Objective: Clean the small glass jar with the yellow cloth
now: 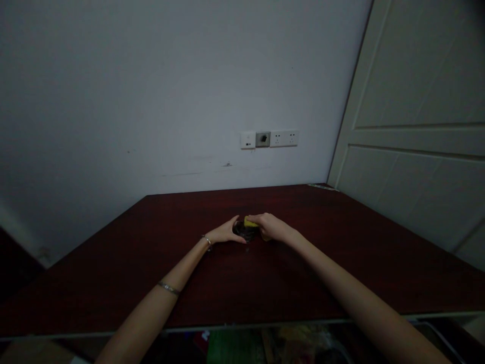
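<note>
Lining the wall, sockets overlook a red table; mid-table, the spread left hand cups a dark, partly hidden object; the right hand pinches a yellow sponge at its edge.

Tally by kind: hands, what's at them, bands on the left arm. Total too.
Hands: 2 (left hand, right hand)
Yellow sponge-like piece: 1, in the right hand
Dark item: 1, between left thumb and fingers; too dim to identify
Arm bands: 2 (wrist band, forearm band)
Total: 6
</note>
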### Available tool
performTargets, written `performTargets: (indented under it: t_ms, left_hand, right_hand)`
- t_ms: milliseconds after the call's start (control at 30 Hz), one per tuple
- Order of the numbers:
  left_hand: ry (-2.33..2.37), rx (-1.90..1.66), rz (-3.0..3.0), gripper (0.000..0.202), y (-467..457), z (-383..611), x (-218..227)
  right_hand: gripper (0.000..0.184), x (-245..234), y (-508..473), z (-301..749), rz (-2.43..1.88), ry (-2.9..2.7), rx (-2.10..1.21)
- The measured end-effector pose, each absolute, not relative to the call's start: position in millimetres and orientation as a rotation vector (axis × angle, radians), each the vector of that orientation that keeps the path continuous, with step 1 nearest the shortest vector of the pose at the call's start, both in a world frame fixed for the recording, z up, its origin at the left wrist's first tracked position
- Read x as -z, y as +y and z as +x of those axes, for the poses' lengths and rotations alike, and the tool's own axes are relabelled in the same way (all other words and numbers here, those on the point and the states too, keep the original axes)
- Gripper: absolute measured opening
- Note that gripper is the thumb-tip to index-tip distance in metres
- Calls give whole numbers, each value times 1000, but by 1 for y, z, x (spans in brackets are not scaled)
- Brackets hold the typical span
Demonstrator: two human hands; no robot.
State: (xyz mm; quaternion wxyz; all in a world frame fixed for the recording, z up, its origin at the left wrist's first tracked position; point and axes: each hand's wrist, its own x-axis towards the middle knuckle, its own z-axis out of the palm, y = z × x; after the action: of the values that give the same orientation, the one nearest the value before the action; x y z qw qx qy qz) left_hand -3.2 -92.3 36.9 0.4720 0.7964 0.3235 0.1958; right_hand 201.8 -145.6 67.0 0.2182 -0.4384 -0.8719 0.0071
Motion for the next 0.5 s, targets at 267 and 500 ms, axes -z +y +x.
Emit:
performTargets:
  t_ms: [267, 500]
  left_hand:
    - [819, -492, 1989, 116, -91, -4, -35]
    - [828, -516, 2001, 116, -88, -3, -31]
  right_hand:
    - [40, -61, -192, 159, -1806, -2259, 408]
    - [32, -52, -198, 144, -1890, -2120, 533]
